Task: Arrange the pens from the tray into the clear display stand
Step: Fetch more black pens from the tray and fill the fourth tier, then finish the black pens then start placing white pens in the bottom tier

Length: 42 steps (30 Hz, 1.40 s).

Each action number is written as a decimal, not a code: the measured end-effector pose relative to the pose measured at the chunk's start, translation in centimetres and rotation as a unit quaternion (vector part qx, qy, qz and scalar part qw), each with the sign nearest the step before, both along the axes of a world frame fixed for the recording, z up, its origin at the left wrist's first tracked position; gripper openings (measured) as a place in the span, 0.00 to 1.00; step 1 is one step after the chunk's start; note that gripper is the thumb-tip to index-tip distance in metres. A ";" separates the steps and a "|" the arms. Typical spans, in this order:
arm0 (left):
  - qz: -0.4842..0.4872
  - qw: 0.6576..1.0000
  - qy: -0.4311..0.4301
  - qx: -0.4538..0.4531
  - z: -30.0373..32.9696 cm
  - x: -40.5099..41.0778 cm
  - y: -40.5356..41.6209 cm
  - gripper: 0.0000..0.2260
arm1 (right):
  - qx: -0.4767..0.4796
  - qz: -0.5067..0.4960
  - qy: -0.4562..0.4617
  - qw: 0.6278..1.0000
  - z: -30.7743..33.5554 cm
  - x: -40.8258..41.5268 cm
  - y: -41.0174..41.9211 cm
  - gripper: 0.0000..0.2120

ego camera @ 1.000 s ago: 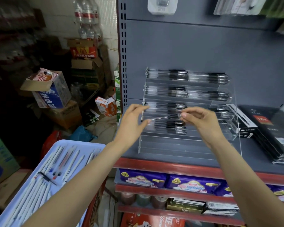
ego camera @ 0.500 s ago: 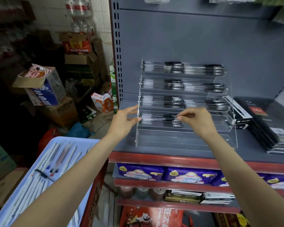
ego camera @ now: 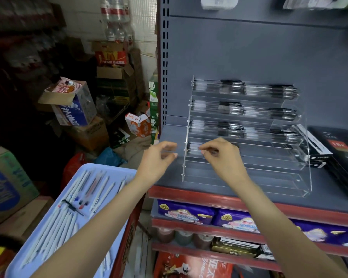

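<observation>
The clear display stand [ego camera: 289,177] sits on the grey shelf, and black-and-clear pens [ego camera: 231,89] lie in its upper three tiers. More pens [ego camera: 193,147] lie at the left end of the fourth tier. My right hand [ego camera: 223,157] is over that tier with thumb and forefinger together; whether a pen is between them is hidden. My left hand [ego camera: 159,159] hovers just left of the stand's side wall, fingers loosely curled and blurred, holding nothing I can see. The light blue tray [ego camera: 117,173] at lower left holds several white and coloured pens [ego camera: 84,189].
Black boxed goods [ego camera: 342,153] lie right of the stand on the shelf [ego camera: 209,195]. Purple packets [ego camera: 185,213] fill the shelf below. Cardboard boxes [ego camera: 82,109] and bottles crowd the floor at left.
My right hand has brought the pen down from the third tier to the fourth and slid left along it. My left hand stayed by the stand's left edge.
</observation>
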State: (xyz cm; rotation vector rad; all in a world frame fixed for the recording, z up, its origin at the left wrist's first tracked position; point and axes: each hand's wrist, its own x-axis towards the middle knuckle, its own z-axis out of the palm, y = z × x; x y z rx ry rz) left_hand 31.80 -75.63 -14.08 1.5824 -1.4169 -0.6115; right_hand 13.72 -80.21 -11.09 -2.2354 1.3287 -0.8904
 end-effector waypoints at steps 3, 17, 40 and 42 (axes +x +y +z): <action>0.018 0.999 -0.026 0.011 -0.4 2.7 2.2 0.09 | 0.016 0.044 -0.011 0.999 -0.5 4.3 2.0 0.08; 0.038 0.949 -0.209 0.234 -12.1 24.7 14.1 0.13 | 0.253 0.105 0.130 0.953 -13.7 24.2 12.4 0.23; -0.119 0.966 -0.202 0.106 -16.3 28.2 11.0 0.06 | 0.261 -0.147 0.177 0.938 -19.5 26.0 8.7 0.16; -0.112 0.984 -0.107 0.082 -16.2 27.4 10.6 0.07 | 0.257 -0.156 0.179 0.937 -19.9 25.8 8.4 0.13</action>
